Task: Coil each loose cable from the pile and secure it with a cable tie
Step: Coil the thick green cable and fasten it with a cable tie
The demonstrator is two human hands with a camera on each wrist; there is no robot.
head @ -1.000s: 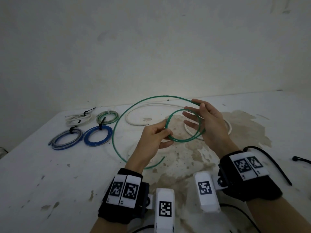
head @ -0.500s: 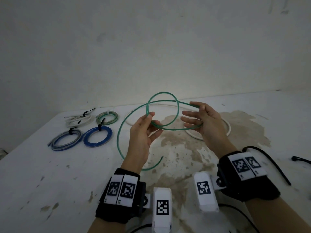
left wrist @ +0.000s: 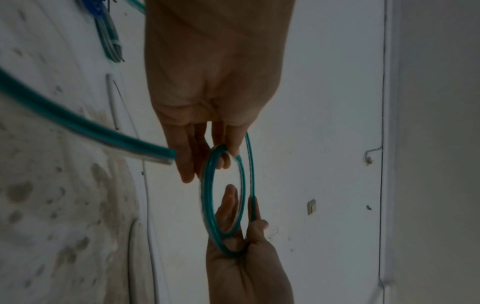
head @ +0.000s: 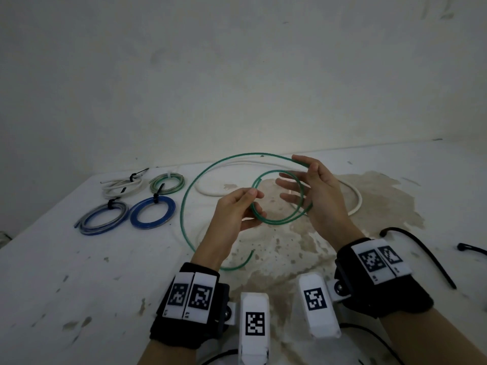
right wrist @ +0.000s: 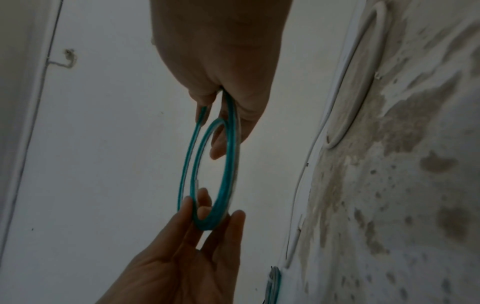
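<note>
While four tied coils (head: 126,204) are already set aside, the green cable (head: 279,221) is pinched by the left hand (head: 234,212) and clasped by the right hand (head: 319,193); beyond the grip, most of its length is left uncoiled. A white cable (head: 354,204) is not yet begun; black cable ties (head: 421,251) are left unused.

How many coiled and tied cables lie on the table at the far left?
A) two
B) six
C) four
C: the head view shows a white coil, a green-white coil, a grey-blue coil and a blue coil, each with a tie.
</note>
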